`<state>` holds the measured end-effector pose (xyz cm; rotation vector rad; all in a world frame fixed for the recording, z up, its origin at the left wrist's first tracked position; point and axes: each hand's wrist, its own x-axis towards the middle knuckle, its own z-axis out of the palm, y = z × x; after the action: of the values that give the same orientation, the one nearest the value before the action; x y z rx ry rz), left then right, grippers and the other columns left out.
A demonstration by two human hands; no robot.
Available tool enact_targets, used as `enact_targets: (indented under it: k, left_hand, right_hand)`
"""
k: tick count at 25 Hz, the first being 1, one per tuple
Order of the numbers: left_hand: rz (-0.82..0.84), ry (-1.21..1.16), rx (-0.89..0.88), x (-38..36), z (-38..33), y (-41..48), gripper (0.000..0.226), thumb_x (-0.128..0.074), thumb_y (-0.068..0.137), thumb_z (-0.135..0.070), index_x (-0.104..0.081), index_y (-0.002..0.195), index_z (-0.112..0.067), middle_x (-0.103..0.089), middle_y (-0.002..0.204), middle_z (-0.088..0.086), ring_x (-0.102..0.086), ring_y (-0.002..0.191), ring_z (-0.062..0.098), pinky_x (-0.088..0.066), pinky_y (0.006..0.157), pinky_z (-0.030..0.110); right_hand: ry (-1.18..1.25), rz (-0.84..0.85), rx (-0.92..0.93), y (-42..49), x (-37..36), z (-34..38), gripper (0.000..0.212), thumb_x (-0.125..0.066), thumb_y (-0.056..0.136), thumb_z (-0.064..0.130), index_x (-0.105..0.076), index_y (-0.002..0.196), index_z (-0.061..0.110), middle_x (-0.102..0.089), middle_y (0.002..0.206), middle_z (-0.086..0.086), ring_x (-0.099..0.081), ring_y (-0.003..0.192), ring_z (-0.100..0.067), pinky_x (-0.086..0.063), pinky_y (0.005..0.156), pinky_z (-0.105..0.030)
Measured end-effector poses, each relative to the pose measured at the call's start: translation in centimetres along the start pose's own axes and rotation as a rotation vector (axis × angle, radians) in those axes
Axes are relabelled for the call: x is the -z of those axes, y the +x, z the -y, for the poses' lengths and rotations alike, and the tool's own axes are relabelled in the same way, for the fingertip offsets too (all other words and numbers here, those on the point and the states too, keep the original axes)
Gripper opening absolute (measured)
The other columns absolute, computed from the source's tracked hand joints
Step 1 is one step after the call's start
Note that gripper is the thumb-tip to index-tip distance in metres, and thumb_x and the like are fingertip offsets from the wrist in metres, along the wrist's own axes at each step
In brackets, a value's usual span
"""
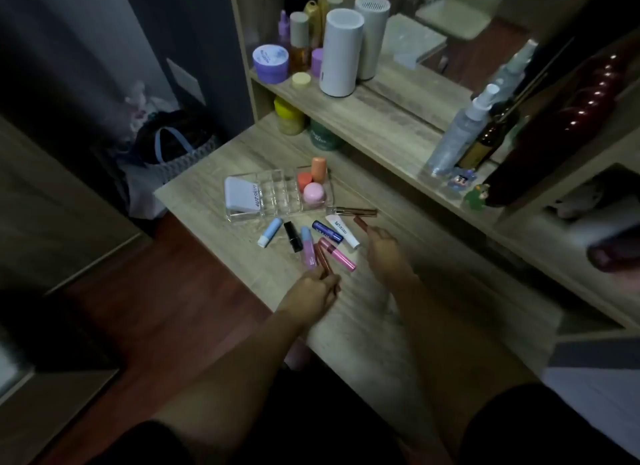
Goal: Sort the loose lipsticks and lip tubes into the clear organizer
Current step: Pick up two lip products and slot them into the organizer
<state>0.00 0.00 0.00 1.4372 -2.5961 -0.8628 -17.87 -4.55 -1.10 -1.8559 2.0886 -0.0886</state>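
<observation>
At frame centre, the left hand (pixel 317 286) pinches a brown lip tube (pixel 323 261) in closed fingers while the right hand (pixel 382 248) reaches, fingers loosely open and empty, toward the clear acrylic organizer (pixel 277 201), likely for slotting.

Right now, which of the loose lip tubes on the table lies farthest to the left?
The light blue tube with a white cap. It lies alone at the left end of the group, beside the black lipstick, just in front of the clear organizer.
</observation>
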Motion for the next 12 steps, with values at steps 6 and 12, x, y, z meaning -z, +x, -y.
enact_targets:
  k: [6, 12]
  left_hand:
    - [-0.122, -0.118, 0.13, -1.5, -1.2, -0.4, 0.029, -0.046, 0.096, -0.026, -0.062, 0.115, -0.01, -0.053, 0.113, 0.013, -0.057, 0.096, 0.026, -0.046, 0.087, 0.031]
    - [-0.355, -0.315, 0.543, -2.6, -2.5, 1.1, 0.027, -0.062, 0.088, -0.027, -0.051, 0.1, -0.006, -0.061, 0.099, 0.016, -0.062, 0.086, 0.033, -0.049, 0.071, 0.035]
  right_hand:
    - [0.115, 0.005, -0.076, -0.1, 0.5, -0.8, 0.025, -0.051, 0.092, 0.016, -0.055, 0.115, 0.008, -0.061, 0.112, -0.013, -0.059, 0.102, -0.025, -0.051, 0.093, -0.042]
    - [0.364, 0.006, -0.227, -1.2, 0.0, -1.5, 0.026, -0.065, 0.079, 0.009, -0.061, 0.105, 0.013, -0.067, 0.1, -0.007, -0.064, 0.092, -0.023, -0.056, 0.084, -0.042]
